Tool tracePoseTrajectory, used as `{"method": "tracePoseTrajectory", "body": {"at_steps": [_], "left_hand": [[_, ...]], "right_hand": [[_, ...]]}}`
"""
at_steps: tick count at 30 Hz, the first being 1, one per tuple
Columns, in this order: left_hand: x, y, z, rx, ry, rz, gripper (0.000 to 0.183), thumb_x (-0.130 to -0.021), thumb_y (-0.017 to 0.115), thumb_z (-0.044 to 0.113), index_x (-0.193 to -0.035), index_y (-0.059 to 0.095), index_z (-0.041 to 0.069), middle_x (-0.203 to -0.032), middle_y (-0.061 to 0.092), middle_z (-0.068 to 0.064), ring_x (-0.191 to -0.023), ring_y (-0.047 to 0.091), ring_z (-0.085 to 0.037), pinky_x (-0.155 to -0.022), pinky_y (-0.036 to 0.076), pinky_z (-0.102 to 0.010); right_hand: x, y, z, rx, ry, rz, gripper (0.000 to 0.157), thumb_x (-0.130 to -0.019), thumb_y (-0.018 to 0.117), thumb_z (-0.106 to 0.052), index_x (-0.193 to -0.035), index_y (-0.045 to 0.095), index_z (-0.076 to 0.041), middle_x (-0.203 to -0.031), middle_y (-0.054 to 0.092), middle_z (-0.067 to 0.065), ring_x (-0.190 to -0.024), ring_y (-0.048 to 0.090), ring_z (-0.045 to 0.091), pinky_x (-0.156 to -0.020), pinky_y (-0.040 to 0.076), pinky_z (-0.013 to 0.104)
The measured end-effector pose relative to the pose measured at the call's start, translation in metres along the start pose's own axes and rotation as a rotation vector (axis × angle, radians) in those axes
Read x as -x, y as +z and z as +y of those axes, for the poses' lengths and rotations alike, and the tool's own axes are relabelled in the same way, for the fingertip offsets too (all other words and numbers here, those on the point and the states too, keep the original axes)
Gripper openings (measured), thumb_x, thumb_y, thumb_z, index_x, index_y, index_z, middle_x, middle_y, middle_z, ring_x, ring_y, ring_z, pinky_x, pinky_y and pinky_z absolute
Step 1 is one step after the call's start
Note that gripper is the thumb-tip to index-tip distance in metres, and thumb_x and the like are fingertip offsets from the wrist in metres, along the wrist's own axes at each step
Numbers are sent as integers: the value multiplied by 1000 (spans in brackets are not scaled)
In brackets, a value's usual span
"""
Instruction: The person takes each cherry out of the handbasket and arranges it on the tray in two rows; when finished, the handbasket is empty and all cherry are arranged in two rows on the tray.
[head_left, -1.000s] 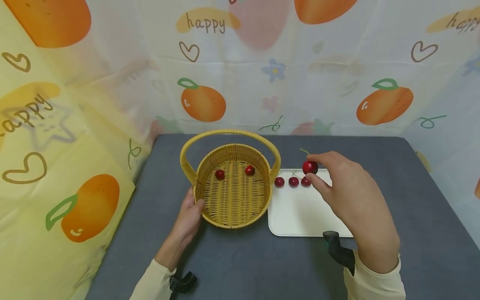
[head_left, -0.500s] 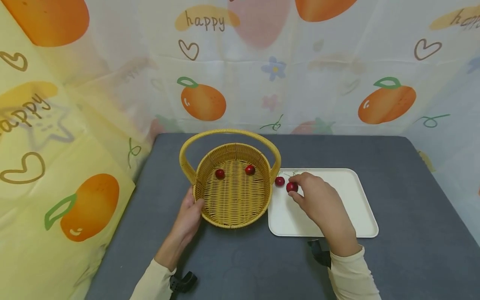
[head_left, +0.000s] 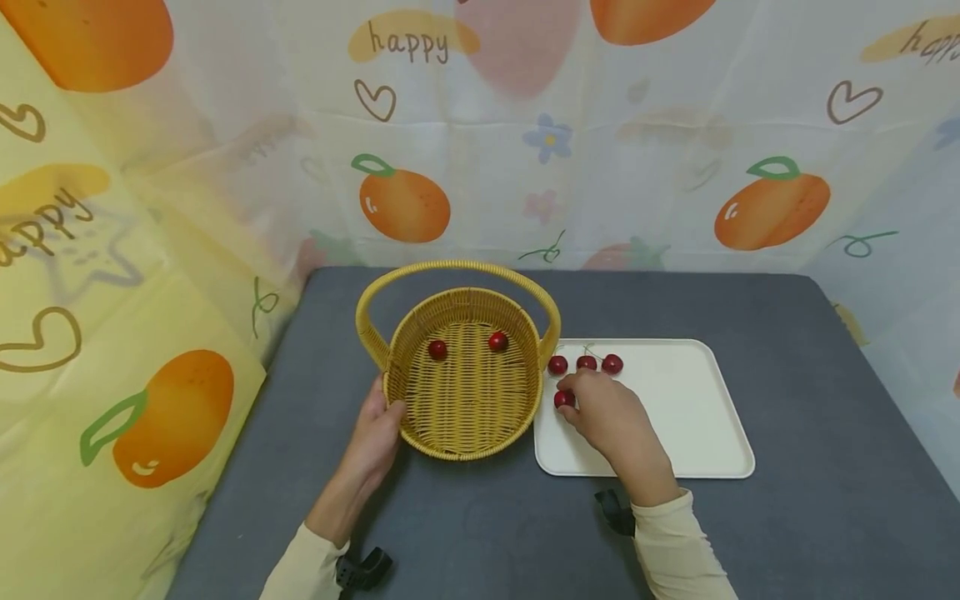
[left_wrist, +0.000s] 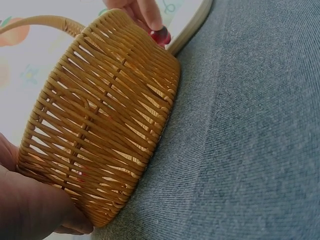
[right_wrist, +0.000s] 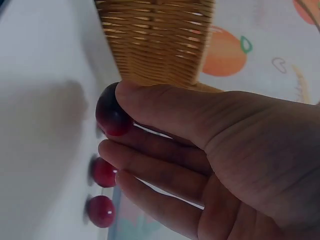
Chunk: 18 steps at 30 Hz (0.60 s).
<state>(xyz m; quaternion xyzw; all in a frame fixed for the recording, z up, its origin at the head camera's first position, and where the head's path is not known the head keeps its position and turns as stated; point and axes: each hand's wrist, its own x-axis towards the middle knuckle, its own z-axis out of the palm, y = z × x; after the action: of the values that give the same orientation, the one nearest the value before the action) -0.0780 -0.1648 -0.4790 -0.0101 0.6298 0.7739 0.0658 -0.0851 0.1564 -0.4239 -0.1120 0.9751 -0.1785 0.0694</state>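
My left hand (head_left: 377, 433) grips the near left rim of a yellow wicker basket (head_left: 465, 417), thumb over the edge. Inside the basket lie two red cherries, one left (head_left: 438, 350) and one right (head_left: 498, 342). Between thumb and fingertips my right hand (head_left: 611, 421) pinches a cherry (head_left: 564, 400), low over the left part of a white tray (head_left: 675, 408). Behind that hand three more cherries (head_left: 612, 364) sit in a row along the tray's far edge. In the right wrist view the pinched cherry (right_wrist: 114, 111) shows dark against the thumb, with the basket wall (right_wrist: 155, 45) beyond.
A dark grey cloth (head_left: 480, 533) covers the table. The basket's arched handle (head_left: 457, 265) rises at its far side, and its right side overlaps the tray's left edge in the head view. Fruit-printed curtains (head_left: 480, 150) hang behind and at the left.
With its cherry, my right hand has come left and down from above the tray's far edge to near the basket's right side. The left hand still holds the basket in place.
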Motion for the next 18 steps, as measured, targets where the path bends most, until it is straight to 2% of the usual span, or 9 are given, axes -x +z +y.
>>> {"method": "tracePoseTrajectory", "body": {"at_steps": [6,11,18], "left_hand": [[2,-1,1,8,-10,-15,70,-101,29,-15,-167,14,3,-168,28,-20,-153,26,-31,-123,24,-51],[3,-2,2,23,-22,-30,65,-104,28,-11,-166,14,4,-165,31,-23,-152,29,-35,-122,28,-50],[2,-3,1,4,-12,-31,67,-104,29,-11,-167,14,6,-167,29,-20,-152,29,-32,-122,28,-49]], "right_hand": [[-3,7,1,10,1,-5,25,-87,87,-14,-110,81,-8,-86,71,3,-75,61,21,-71,56,44],[-4,11,1,19,-7,0,18,-87,87,-14,-103,80,-11,-76,63,0,-71,56,20,-64,50,39],[-7,14,1,17,11,-7,19,-87,88,-16,-102,80,-10,-75,64,1,-71,56,21,-66,52,40]]}}
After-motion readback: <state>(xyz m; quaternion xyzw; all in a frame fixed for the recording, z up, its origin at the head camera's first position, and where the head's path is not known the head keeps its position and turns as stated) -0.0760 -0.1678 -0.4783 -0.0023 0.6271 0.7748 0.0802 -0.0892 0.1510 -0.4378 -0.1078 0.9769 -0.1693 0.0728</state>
